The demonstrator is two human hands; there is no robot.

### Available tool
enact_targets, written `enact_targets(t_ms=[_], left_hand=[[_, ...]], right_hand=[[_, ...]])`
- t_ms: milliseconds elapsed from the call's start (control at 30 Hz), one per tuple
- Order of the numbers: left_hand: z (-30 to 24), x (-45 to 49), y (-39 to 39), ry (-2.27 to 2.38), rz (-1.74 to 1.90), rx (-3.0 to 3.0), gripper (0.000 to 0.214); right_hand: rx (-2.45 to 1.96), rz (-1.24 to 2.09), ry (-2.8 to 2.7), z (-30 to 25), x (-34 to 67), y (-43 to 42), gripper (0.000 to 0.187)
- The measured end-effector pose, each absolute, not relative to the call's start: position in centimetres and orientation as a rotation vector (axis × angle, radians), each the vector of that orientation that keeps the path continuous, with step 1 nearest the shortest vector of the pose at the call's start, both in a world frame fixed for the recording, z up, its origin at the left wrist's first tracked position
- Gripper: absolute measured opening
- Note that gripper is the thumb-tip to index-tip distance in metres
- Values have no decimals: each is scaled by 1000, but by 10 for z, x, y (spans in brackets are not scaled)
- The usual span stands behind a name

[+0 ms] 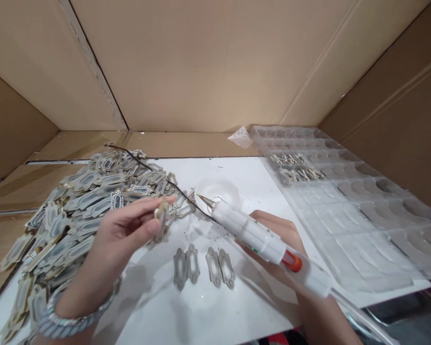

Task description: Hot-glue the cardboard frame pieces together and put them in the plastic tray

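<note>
My left hand is closed, pinching a small stack of ornate frame-shaped pieces between thumb and fingers. My right hand is wrapped around a white hot glue pen with a pointed metal tip and an orange button. A clear rod trails from its back end. The pen hides part of the hand, and its tip points left over a round translucent dish. Two pairs of grey frame pieces, a left pair and a right pair, lie on the white board between my hands.
A large heap of frame pieces covers the left side. A thin dark cord crosses it toward the dish. On the right lies a clear compartment tray with small metallic parts in some compartments. Cardboard walls enclose the work area.
</note>
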State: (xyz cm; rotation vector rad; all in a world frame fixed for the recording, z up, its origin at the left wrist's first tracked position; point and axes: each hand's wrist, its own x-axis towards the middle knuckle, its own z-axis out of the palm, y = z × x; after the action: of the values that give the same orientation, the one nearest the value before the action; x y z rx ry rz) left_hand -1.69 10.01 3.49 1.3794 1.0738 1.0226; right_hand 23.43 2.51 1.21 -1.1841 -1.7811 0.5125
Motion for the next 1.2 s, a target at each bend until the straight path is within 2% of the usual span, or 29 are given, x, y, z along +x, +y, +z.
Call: enact_targets(t_ms=[133,267,367,533,633,733,900,967,1033,1100,1133,1200], left_hand=[[44,-30,100,1170,1160,1330,35],[47,-46,108,1472,1205,1580,39],[49,-59,120,1674,1120,1750,43],[44,-80,143,2025,783,2013,42],[34,-92,155,2107,775,2146,39],[27,-100,160,2003,755,2261,36],[42,-96,147,2052,834,2328,55],[47,-89,135,2000,767,2326,52],[45,-80,123,1725,665,2329,38],[33,-69,113,1242,477,2379,23],[26,-62,108,1086,366,2387,24],[10,-48,100,956,182,2402,40]], right_hand=[[-1306,483,-1679,15,232,23,27],[-1318,527,-1629,14,230,24,30],[-1302,563,-1628,10,232,26,28],[-1312,578,-1655,6,235,27,25],[-1302,522,-1665,7,234,28,29],[-1325,509,-1641,9,232,28,32],[-1343,525,-1613,10,232,28,32],[-1331,527,-1620,9,232,28,30],[-1329,526,-1627,9,232,28,30],[-1328,519,-1631,9,232,28,32],[-1328,516,-1630,9,232,28,32],[-1335,510,-1628,9,232,28,32]])
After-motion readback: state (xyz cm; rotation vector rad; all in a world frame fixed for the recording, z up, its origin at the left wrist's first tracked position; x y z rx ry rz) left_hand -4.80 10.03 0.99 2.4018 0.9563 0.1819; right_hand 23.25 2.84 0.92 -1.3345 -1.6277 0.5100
